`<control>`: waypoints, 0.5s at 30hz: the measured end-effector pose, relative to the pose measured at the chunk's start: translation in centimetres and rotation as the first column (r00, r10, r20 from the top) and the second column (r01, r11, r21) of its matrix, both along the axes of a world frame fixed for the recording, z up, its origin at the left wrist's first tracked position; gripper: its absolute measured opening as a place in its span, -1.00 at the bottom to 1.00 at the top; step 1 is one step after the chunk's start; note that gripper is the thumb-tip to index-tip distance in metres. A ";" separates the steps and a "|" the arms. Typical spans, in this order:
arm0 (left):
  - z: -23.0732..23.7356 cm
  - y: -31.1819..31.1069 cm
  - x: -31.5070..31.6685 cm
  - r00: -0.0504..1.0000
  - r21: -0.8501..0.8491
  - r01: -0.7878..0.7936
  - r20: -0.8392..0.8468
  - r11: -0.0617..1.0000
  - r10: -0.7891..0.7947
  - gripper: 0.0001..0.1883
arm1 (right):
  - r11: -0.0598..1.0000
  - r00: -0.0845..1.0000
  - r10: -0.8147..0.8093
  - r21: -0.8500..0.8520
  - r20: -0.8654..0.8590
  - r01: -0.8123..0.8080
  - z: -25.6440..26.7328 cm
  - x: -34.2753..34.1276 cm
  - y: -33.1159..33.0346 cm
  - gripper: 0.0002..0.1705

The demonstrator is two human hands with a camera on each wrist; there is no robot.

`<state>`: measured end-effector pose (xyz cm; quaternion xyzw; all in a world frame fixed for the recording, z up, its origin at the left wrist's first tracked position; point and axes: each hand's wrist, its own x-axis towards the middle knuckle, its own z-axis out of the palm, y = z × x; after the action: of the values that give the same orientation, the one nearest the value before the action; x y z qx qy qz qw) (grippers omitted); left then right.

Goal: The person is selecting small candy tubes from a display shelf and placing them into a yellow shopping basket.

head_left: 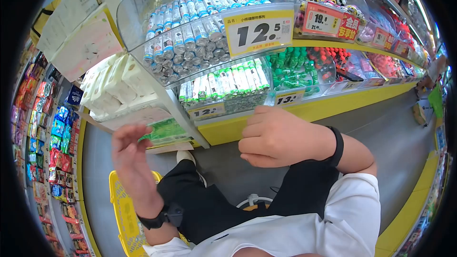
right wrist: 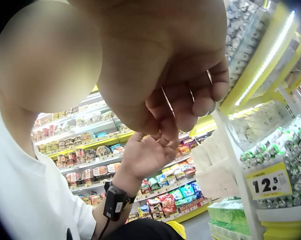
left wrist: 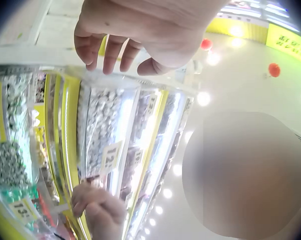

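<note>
My left hand (head_left: 133,166) is raised over the yellow shopping basket (head_left: 124,214), fingers loosely bent and nothing in them. Toward the middle, my right hand (head_left: 281,138) hangs in front of the lower display bins, back of the hand up. From below, the right wrist view shows that hand's fingers (right wrist: 188,107) loosely curled, with no object among them. Nearest ahead of it are silver-wrapped rolls with green ends (head_left: 228,83) and green-capped items (head_left: 295,69). Above these, a clear bin (head_left: 138,50) holds many silver rolls with blue ends (head_left: 190,33).
Price cards (head_left: 259,31) hang on the bin fronts. White tissue packs (head_left: 116,83) stand at left, beside a shelf of colourful snack bags (head_left: 62,138). A yellow plinth (head_left: 304,114) runs under the bins. Grey floor (head_left: 390,128) lies to the right; a white shoe (head_left: 185,156) is near the display.
</note>
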<state>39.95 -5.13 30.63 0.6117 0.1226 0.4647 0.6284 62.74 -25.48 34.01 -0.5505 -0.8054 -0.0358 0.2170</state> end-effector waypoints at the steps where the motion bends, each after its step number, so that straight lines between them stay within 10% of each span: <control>1: -0.2 0.9 -1.6 1.000 0.028 -0.005 0.012 1.000 0.005 -0.64 | 1.000 1.000 -0.003 -0.019 -0.027 0.002 -1.0 0.3 -0.1 -0.81; 6: -3.6 4.8 -7.6 0.879 0.128 -0.201 -0.414 0.971 0.237 -0.78 | 0.998 0.993 -0.027 -0.052 -0.115 0.022 -4.0 0.9 -0.2 -0.81; 15: -22.3 13.3 -22.4 0.200 0.046 -0.293 -0.974 0.955 0.108 -0.74 | 0.993 0.993 -0.015 -0.120 -0.119 0.000 -6.0 0.8 -0.2 -0.80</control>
<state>17.54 8.21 8.37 0.6966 0.5976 0.0521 0.3936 63.50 -25.63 27.99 -0.5666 -0.7895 0.0449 0.2314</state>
